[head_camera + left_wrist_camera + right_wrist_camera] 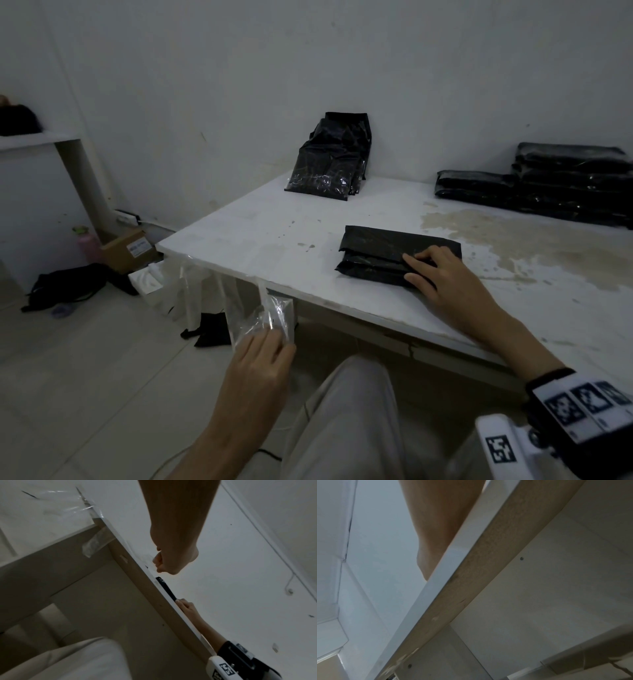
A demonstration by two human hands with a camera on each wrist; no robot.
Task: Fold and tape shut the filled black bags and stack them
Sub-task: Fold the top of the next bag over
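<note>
While hands work, bag stack (561, 185) behind

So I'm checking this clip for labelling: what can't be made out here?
- Right hand fingertips: right wrist view, blocked by the table edge.
- Folded bag contents: opaque plastic, every view.
- Tape strip in the left hand: clear, its outline blurs, head view.
- Stacked bags: cut off at the right edge, head view.
</note>
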